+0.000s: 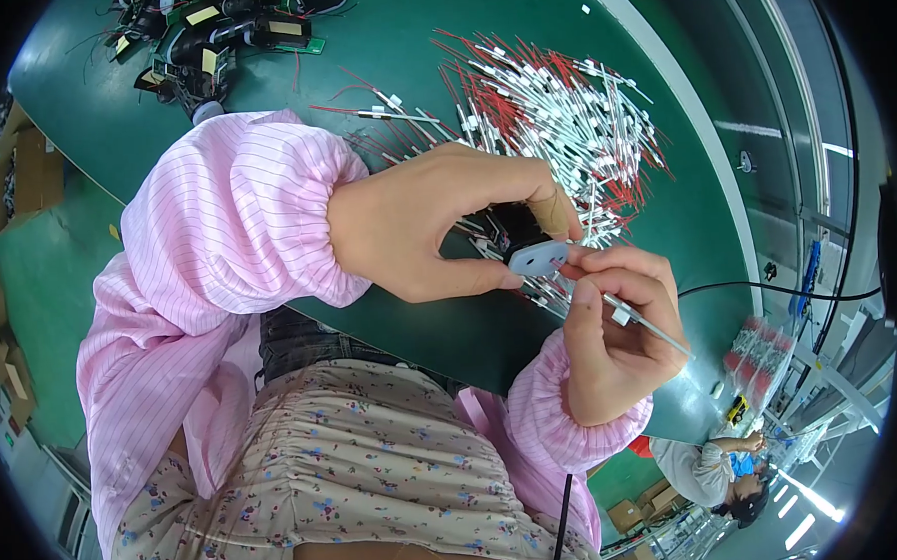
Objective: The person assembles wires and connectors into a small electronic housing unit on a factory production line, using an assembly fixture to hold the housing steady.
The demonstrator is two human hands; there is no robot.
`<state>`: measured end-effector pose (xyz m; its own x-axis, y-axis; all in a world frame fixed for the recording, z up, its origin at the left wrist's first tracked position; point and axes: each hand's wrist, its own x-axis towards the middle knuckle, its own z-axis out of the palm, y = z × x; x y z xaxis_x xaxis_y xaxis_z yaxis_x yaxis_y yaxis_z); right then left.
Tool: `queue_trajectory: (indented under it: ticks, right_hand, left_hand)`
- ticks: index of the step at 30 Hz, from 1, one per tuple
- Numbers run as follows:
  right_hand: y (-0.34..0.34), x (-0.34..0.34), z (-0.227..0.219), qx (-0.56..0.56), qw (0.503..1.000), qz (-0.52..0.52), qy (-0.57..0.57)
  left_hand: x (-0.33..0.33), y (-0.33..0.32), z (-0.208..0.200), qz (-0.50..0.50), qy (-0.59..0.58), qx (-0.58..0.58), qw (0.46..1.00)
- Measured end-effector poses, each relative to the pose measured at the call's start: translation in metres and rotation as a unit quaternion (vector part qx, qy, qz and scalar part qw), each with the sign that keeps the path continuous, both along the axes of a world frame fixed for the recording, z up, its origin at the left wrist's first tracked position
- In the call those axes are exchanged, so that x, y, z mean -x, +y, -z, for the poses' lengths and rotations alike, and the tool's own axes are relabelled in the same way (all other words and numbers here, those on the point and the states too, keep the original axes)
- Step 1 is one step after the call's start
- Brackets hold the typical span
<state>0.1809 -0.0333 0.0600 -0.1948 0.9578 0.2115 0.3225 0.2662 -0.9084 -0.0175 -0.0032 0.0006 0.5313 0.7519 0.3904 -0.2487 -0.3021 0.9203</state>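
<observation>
My left hand (441, 220) is closed around a small black device with a pale grey-blue oval end cap (538, 259), which has small holes in its face. The cap points toward my right hand (625, 317). Between the thumb and fingers of that hand is a thin wire assembly (651, 333) with a pale sleeve and a small white tag. Its front end meets the cap; whether it goes into a hole is hidden by my fingertips. Behind both hands lies a large pile of white-sleeved wire assemblies with red leads (561, 115).
Black devices with green circuit boards (213, 40) are heaped at the table's far left. The green table (391, 333) has a pale curved edge (708, 149). A black cable (759, 284) crosses at right. Another person (702, 469) works beyond the table, near a bag of parts (762, 356). Cardboard boxes (34, 178) stand left.
</observation>
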Motion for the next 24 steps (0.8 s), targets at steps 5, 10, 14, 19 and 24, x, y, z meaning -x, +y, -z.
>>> queue_trajectory:
  ticks: [5,10,14,19,24]
  right_hand:
    - [-0.0041,0.0002,-0.0006,-0.017,1.000,0.006,0.004]
    - [-0.0047,0.0037,0.0028,-0.045,0.998,0.019,0.026]
    - [-0.0026,0.0029,0.0054,-0.051,0.998,0.030,0.034]
    - [-0.0018,0.0010,0.0051,-0.054,0.997,0.012,0.045]
    - [-0.0017,-0.0010,0.0031,-0.057,0.998,0.006,0.021]
  left_hand:
    - [0.0005,-0.0003,-0.0031,0.006,0.012,-0.006,1.000]
    - [-0.0002,-0.0028,0.0015,0.035,-0.036,0.047,0.998]
    - [-0.0025,-0.0012,-0.0001,0.069,-0.078,0.101,0.989]
    - [-0.0017,-0.0006,-0.0032,0.072,-0.055,0.114,0.989]
    - [-0.0033,0.0004,-0.0013,0.072,-0.057,0.103,0.990]
